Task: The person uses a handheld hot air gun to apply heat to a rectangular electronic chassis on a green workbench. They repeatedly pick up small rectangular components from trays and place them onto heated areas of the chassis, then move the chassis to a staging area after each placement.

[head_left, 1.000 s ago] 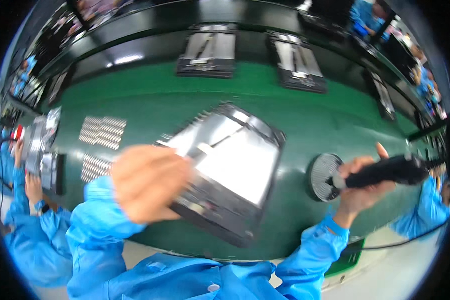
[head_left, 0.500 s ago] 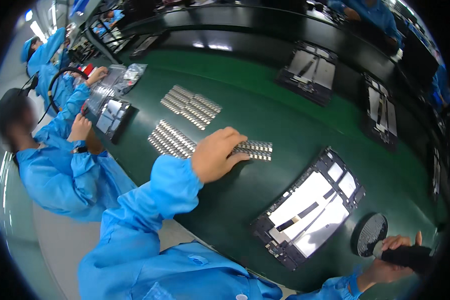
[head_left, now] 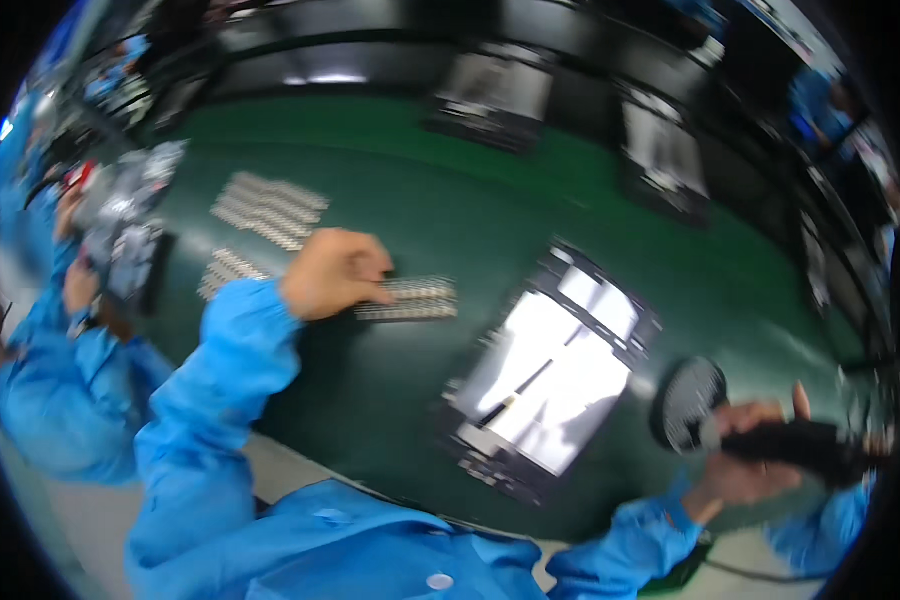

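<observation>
Reaching left for parts, driver parked right.
Left hand rests curled, fingertips on a strip of small metal parts on the green surface, likely picking one. Open panel frame lies flat mid-surface, within reach. Right hand is closed around a black electric screwdriver, beside a round black dish.

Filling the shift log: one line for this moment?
left hand on small-parts strip | right hand holds black driver | panel untouched
</observation>
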`<state>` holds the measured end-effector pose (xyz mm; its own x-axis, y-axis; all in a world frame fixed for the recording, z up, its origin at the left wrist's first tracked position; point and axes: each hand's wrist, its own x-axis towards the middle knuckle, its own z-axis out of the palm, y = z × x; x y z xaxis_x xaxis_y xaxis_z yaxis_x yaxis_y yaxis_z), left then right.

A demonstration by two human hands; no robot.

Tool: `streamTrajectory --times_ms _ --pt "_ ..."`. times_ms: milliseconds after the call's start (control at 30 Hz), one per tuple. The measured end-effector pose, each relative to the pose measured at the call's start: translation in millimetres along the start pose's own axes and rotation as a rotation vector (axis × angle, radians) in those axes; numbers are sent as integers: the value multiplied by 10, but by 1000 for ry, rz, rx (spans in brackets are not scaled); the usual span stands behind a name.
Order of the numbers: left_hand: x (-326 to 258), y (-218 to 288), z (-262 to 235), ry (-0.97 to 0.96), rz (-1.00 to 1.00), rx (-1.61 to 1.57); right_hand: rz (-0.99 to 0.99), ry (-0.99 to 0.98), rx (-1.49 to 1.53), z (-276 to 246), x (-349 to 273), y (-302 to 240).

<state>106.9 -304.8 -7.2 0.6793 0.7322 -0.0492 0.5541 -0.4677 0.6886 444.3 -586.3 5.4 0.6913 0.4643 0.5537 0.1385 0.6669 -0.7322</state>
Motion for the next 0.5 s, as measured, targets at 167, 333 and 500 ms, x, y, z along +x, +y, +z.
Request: streamTrajectory --times_ms 167,333,500 --pt "-72 320 248 155 353 290 -38 273 -431 56 225 -64" --pt "-123 474 520 323 425 59 55 257 -475 79 323 123" --pt "-144 694 916 233 567 -278 102 179 -474 227 346 199"
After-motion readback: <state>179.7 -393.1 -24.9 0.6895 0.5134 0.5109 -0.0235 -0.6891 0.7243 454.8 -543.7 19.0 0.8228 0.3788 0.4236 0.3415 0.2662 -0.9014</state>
